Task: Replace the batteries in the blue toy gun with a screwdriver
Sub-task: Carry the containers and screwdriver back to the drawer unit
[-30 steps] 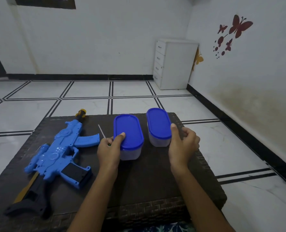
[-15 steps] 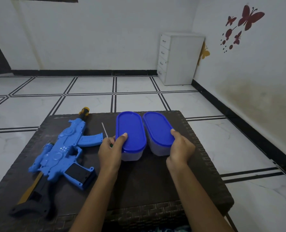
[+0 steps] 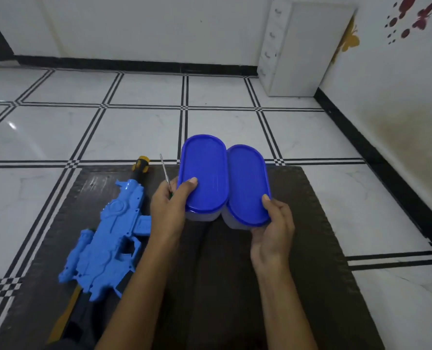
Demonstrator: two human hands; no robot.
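clamping the left hand (image 3: 168, 210) round the left container (image 3: 204, 173), thumb on its lid, with the screwdriver (image 3: 164, 173) pinched in the same grip, shaft up and away. curling the right hand (image 3: 273, 231) round the right container (image 3: 246, 183), pressed against its twin, probably to shift both as one and free room on the desk (image 3: 222, 286). leaving the blue toy gun (image 3: 108, 243) flat at the left, long axis near-to-far, muzzle pointing away and slightly right.

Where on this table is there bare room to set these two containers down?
Bare table lies between the forearms, nearer than the left container and right container, and along the right edge beyond the right hand. The left is crowded: the toy gun lies beside the left hand.
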